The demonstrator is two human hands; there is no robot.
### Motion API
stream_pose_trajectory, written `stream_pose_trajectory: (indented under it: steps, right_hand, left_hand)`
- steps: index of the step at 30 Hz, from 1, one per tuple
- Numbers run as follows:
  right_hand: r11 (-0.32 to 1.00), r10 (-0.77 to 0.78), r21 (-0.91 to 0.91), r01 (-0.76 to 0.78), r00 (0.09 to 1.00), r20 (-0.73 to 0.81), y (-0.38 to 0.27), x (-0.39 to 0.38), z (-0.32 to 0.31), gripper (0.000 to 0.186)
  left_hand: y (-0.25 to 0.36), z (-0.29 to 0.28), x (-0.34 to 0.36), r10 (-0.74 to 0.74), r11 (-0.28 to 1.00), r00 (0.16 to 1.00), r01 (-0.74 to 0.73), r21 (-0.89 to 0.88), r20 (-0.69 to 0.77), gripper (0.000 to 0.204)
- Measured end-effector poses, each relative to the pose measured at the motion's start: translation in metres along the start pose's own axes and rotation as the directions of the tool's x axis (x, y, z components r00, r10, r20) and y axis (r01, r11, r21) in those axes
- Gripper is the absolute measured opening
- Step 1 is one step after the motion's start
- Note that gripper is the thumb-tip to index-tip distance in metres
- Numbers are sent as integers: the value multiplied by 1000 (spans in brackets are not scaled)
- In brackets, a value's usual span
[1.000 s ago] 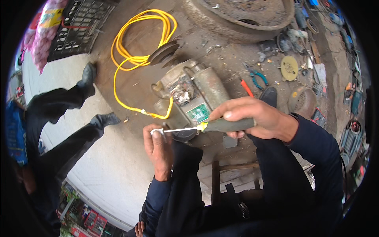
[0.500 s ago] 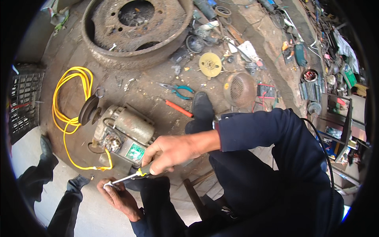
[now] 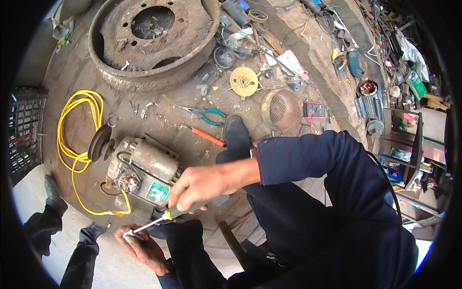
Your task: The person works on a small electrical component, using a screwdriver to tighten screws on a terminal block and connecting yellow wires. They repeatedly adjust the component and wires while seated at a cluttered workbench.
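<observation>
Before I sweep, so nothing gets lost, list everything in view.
Motor: one, grey, centre-left
Cable: one, yellow, left of motor
Wheel: one, rusty brown, top left
Disc: one, yellow, right of wheel
Rod: one, orange-red, above right of motor
Pliers: one, teal-handled, above rod
Vented cover: one, brownish, right of pliers
Meter: one, red-black, right of cover
Crate: one, black, left edge
Jumbled parts: many, mixed, right side
Bystander's legs: two, dark, lower left
Screwdriver: one, dark-handled, below motor
Small part: one, pale, at screwdriver tip
Worker's legs: two, black, bottom centre
Left hand: one, bare, holding small part
Right hand: one, bare, holding screwdriver
</observation>
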State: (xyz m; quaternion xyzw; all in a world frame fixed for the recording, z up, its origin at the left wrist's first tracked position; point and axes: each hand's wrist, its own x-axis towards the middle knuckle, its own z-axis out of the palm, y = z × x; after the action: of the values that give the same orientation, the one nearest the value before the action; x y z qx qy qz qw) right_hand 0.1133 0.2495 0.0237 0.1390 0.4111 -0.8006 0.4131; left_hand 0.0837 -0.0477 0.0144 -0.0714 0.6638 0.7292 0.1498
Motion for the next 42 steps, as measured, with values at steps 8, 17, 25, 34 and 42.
stream_pose_trajectory:
  steps: [8, 17, 25, 34, 42]
  right_hand:
    - [961, -31, -274, 36, 999, 22, -2, 1, 10, 35]
    - [965, -223, -156, 212, 973, -61, -19, -3, 4, 37]
    - [827, -218, -516, 224, 973, 73, -28, -1, 8, 28]
    - [586, -617, -674, 450, 787, -11, -47, 7, 31, 32]
    - [287, -740, -897, 336, 672, 14, -43, 13, 46, 32]
  left_hand:
    - [3, -1, 7, 22, 1000, 1000, -22, -6, -22, 28]
    - [3, 8, 4, -16, 1000, 991, 14, -20, -132, 28]
    - [-6, -5, 1, -98, 990, 994, 93, -109, -39, 21]
    - [-7, -11, 8, -255, 896, 966, 255, -365, 49, 26]
    - [-6, -8, 6, -377, 836, 926, 333, -437, -14, 27]
